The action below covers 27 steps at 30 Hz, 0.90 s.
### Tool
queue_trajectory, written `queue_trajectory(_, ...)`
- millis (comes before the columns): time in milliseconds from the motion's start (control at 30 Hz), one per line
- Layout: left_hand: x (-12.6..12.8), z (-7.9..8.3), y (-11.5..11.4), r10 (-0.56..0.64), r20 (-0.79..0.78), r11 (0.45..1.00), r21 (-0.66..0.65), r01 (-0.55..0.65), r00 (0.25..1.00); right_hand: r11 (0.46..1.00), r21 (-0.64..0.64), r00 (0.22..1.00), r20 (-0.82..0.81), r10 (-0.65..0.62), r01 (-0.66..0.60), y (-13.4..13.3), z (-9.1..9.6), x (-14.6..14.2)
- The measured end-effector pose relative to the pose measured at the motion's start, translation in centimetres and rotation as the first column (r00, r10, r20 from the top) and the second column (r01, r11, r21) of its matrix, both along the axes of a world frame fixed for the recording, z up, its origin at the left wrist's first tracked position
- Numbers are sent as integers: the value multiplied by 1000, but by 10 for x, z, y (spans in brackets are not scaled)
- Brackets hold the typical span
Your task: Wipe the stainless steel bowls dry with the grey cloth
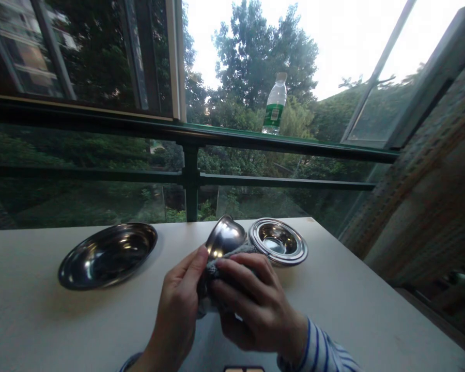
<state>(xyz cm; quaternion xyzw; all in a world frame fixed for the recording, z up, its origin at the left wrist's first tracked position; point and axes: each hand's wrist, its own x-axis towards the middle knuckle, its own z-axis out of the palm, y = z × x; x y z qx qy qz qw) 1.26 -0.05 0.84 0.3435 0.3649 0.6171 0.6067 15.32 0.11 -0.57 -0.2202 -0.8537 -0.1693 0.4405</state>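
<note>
My left hand (180, 305) grips a small steel bowl (225, 238) that is tipped on its side, with the thumb against its rim. My right hand (251, 305) presses a grey cloth (217, 268) against the bowl, its fingers closed over the cloth. Both hands are above the near middle of a pale table (352, 310). Just right of the held bowl a second small steel bowl (278, 242) stands upright on the table. A wide shallow steel bowl (107, 254) sits to the left.
A dark metal railing with glass panels (189, 175) runs behind the table's far edge. A plastic water bottle with a green label (275, 105) stands on the top rail. A brick wall (430, 206) rises at the right. Trees lie beyond.
</note>
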Motion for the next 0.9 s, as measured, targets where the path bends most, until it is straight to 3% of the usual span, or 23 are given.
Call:
queue_trajectory(233, -1, 2, 0, -11, 34, 1000, -16, 11, 999, 995, 96, 999, 43, 3, -8, 6, -5, 4)
queue_trajectory(467, 2, -3, -2, -11, -86, 1000, -29, 8, 996, 974, -200, 974, -173, -144, 108, 12, 5, 15)
queue_trajectory(633, 1, -2, -3, -31, -109, 998, 59, 38, 994, 997, -75, 1000, -18, 1, -2, 8, 9, 15)
queue_trajectory(800, 2, -3, -4, -81, -219, 992, 81, 101, 972, 958, -260, 958, -219, -182, 122, 17, 16, 25)
queue_trajectory(900, 2, -4, -5, -84, -249, 990, 88, 109, 965, 964, -249, 983, -137, -126, 89, 13, 19, 26)
